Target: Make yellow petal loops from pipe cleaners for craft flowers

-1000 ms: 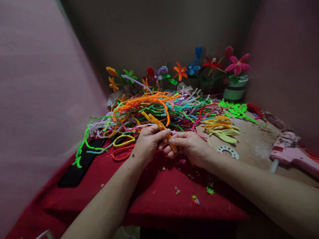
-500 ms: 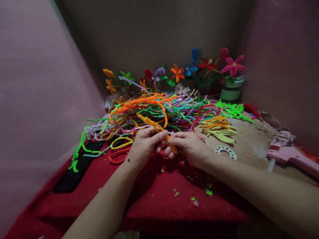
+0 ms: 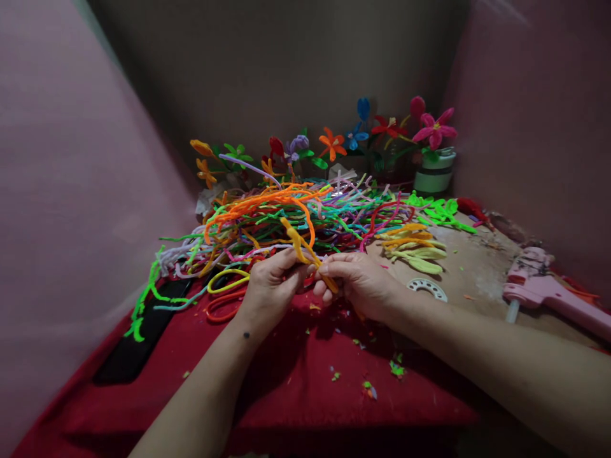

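Observation:
My left hand (image 3: pixel 277 280) pinches a yellow-orange fuzzy stem piece (image 3: pixel 305 249) near its middle, and its upper end sticks up past my fingers. The lower end is gripped by my right hand (image 3: pixel 360 280), thumb and forefinger pressed together on it. Just behind my hands lies a large tangled pile of coloured fuzzy stems (image 3: pixel 281 210). A yellow loop (image 3: pixel 228 282) and a red loop (image 3: pixel 222 312) rest to the left of my left hand. Yellow and orange petal shapes (image 3: pixel 413 245) lie beyond my right hand.
Fuzzy flowers (image 3: pixel 333 144) stand along the back, some by a pale green pot (image 3: pixel 433 172). A pink glue gun (image 3: pixel 544 289) and a white ring (image 3: pixel 427 289) lie on the right. A black flat object (image 3: pixel 136 350) is on the red cloth (image 3: pixel 286 381) at left, with scraps scattered in front.
The upper part of the yellow-orange piece now stands more upright, and its shape is more twisted. The view has shifted slightly, with the flowers and glue gun appearing further left.

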The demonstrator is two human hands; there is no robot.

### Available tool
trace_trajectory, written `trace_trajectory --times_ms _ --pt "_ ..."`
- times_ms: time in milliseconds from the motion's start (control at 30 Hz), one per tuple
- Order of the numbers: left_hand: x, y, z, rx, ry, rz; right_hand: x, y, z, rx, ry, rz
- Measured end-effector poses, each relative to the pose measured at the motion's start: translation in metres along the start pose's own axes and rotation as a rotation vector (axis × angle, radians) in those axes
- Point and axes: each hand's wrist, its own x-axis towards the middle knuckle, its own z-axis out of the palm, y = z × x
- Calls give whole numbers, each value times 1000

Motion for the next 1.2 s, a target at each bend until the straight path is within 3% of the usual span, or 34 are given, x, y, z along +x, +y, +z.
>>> trace_trajectory --times_ms 133,233,300,433,667,767,900,1000,1100,1200 --pt "-3 -6 -2 266 78 316 0 -5 -2 18 -46 13" --pt "-4 -6 -5 397 142 445 0 -7 -3 31 -92 24" --pt "-4 -4 -7 443 116 506 0 -7 -3 19 -121 36" --pt "-3 -3 -12 544 -84 572 -1 -6 -3 -26 -147 62" --pt "-7 2 -21 643 -178 524 -6 -11 2 -297 -117 -1" --pt "-9 15 -18 710 -296 407 -10 -10 5 -652 -56 -176" --pt "-2 36 -17 643 -368 144 -17 -4 10 -1176 21 -604" --pt "9 39 -21 229 -454 -263 -23 -2 12 -1421 51 -845" --pt "15 30 -22 -266 -561 -655 -27 -3 13 -1589 35 -1092" --pt "10 22 -20 -652 -661 -833 -31 -5 13 -1632 1 -1229"
